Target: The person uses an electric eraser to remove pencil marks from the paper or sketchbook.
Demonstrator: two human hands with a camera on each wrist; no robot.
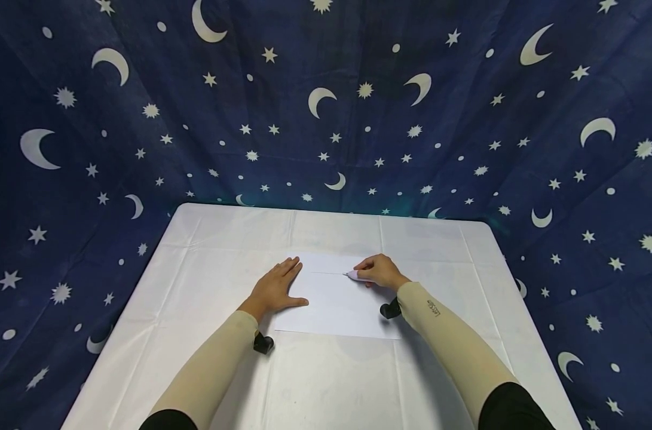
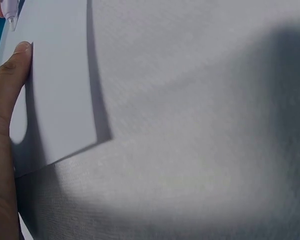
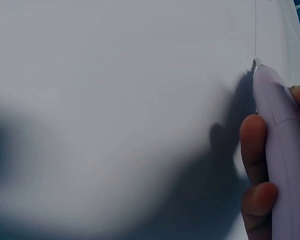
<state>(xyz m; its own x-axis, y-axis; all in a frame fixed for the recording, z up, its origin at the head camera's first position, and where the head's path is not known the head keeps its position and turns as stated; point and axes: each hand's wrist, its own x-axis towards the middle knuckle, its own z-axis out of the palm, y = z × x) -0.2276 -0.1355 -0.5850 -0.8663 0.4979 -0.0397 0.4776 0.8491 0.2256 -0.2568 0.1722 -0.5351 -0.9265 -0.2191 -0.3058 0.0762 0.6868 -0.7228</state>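
Observation:
A white sheet of paper (image 1: 326, 313) lies on the table. My left hand (image 1: 274, 289) rests on its left side, fingers straight and thumb stretched out toward the middle; in the left wrist view the thumb (image 2: 12, 75) lies on the paper. My right hand (image 1: 380, 272) grips a thick lavender pen-shaped tool (image 3: 285, 150), its fine tip pointing left at the paper. A thin straight line (image 1: 326, 273) runs left from that tip across the upper part of the sheet. In the right wrist view the tip meets the end of the line.
A white cloth (image 1: 223, 239) with fold creases covers the table. Dark blue fabric (image 1: 282, 107) with moons and stars hangs behind and on both sides. Small black wrist cameras, left (image 1: 263, 343) and right (image 1: 390, 309), stick out below the beige sleeves.

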